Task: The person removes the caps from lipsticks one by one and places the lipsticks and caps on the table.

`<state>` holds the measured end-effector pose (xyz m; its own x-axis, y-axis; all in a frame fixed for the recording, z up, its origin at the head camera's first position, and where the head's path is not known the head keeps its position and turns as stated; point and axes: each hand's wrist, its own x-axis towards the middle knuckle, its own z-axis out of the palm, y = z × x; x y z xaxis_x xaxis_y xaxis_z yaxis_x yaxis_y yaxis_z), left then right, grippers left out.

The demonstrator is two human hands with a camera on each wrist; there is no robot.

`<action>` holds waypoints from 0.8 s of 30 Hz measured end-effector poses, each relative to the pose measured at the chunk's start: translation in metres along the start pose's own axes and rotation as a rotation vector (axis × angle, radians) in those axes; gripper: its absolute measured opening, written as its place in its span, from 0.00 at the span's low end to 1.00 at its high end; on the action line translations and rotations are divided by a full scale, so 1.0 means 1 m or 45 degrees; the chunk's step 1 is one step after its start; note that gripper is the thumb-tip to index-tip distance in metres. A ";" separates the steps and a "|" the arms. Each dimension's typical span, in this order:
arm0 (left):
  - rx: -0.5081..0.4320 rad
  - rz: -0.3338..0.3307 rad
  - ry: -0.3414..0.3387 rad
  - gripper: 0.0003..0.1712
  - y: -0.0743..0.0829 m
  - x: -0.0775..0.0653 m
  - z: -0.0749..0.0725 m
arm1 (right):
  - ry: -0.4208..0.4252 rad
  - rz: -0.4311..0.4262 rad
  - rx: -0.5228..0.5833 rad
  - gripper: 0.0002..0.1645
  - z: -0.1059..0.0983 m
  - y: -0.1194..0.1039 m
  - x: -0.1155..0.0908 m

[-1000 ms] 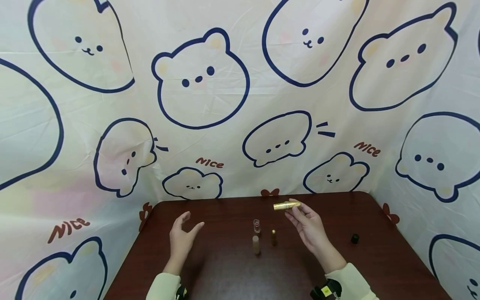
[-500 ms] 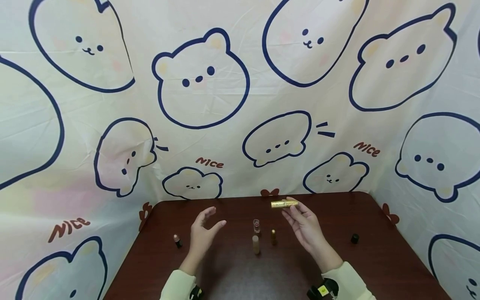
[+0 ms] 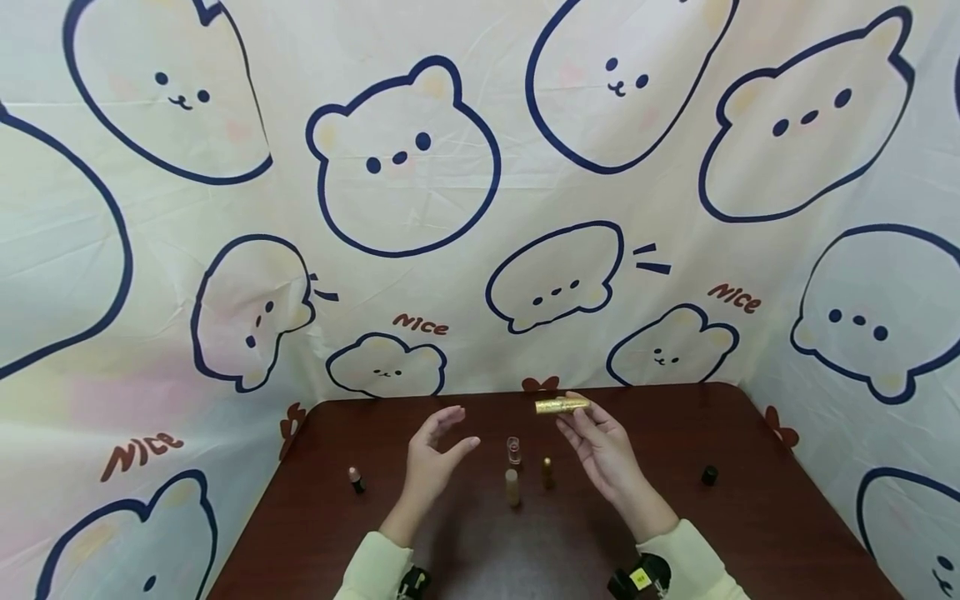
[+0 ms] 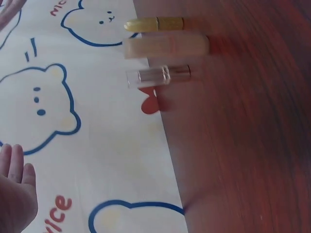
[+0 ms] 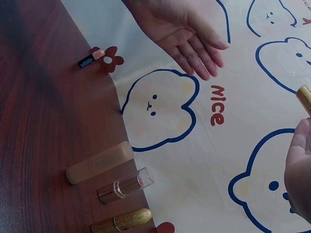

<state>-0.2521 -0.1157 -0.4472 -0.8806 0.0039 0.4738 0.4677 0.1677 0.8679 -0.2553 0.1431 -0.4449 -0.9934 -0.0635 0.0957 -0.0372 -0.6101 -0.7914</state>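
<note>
My right hand (image 3: 603, 454) pinches a shiny gold lipstick tube (image 3: 553, 407) between thumb and fingers, held sideways above the table's far part. Its blunt end points left; in the right wrist view only part of the gold tube (image 5: 304, 99) shows at the edge. Facing it, my left hand (image 3: 431, 462) is raised with thumb and fingers spread, holding nothing. Between and below the hands stand a lipstick with a clear cap (image 3: 513, 451), a beige tube (image 3: 512, 488) and a slim gold lipstick (image 3: 547, 473) with a rounded top.
At the left stands an uncapped pink lipstick (image 3: 356, 479) in a black base. A small black cap (image 3: 709, 476) lies toward the right on the dark wooden table (image 3: 517, 558). A cartoon-printed cloth (image 3: 465, 292) encloses the table's back and sides.
My left hand has moved right, toward the right hand, uncovering the pink lipstick behind it. The right hand has shifted slightly left with the gold lipstick tube.
</note>
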 end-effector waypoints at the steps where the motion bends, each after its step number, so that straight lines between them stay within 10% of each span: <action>1: -0.009 0.003 -0.010 0.27 0.001 0.000 0.002 | 0.001 0.000 0.002 0.12 0.000 0.000 0.000; 13: -0.102 -0.018 -0.168 0.27 0.020 0.004 0.026 | -0.139 -0.072 0.007 0.15 -0.001 0.006 -0.002; 24: -0.100 0.050 -0.281 0.26 0.039 0.011 0.041 | 0.005 0.009 0.011 0.13 0.003 0.007 -0.001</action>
<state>-0.2470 -0.0685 -0.4142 -0.8529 0.2257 0.4708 0.4987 0.0856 0.8625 -0.2539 0.1362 -0.4485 -0.9941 -0.0643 0.0876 -0.0294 -0.6167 -0.7866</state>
